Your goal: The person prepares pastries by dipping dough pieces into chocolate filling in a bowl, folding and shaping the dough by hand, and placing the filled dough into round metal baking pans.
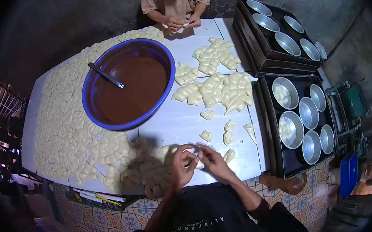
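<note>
My left hand (184, 166) and my right hand (216, 162) meet over the near edge of the white table (164, 131). Their fingertips pinch a small pale piece of dough (198, 162), which the fingers largely hide. Single dough lumps (206, 136) lie just beyond my hands, and another, a longer piece of dough (229, 156), is beside my right hand. To the left of my left hand, a cluster of dough pieces (151, 173) sits in shadow. Larger slabs of joined dough pieces (225, 87) rest farther back.
A blue basin (87, 104) holds brown liquid and a dark-handled utensil (106, 75). Many dough pieces (67, 126) cover the table's left side. At right, dark trays (273, 154) carry round metal pans (308, 113), two containing dough. Another person's hands (183, 23) work across the table.
</note>
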